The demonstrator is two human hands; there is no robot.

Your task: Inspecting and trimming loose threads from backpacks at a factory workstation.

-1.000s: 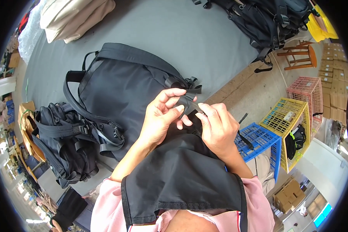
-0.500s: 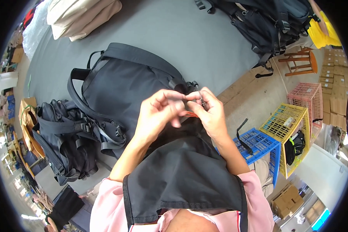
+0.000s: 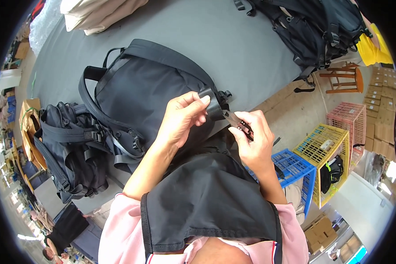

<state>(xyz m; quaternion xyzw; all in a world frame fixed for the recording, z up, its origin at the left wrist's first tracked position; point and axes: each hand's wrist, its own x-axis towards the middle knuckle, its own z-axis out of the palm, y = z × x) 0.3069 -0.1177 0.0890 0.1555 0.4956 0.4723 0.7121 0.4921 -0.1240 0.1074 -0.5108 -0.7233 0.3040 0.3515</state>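
Observation:
A large black backpack (image 3: 149, 97) lies on the grey table, its looped shoulder straps curving round the upper and left edges. My left hand (image 3: 180, 119) pinches a wide black webbing strap (image 3: 213, 106) between thumb and fingers at the pack's right edge. In my right hand (image 3: 256, 138) is a pair of dark thread snips (image 3: 233, 119), the pointed blades against or very near the strap's edge. Whether the blades touch the strap I cannot tell. A small black buckle (image 3: 225, 94) shows just beyond the strap.
More black backpacks lie at the left (image 3: 75, 145) and far right (image 3: 312, 31) of the grey table (image 3: 237, 48). Beige fabric bags (image 3: 97, 15) sit at the back. To my right stand blue (image 3: 290, 167), yellow (image 3: 325, 141) and pink crates (image 3: 347, 119) and a wooden stool (image 3: 343, 79).
My hands, close together before, have moved apart. The left now grips the webbing strap, and the snips in the right point at it. The orange bit between my fingers no longer shows.

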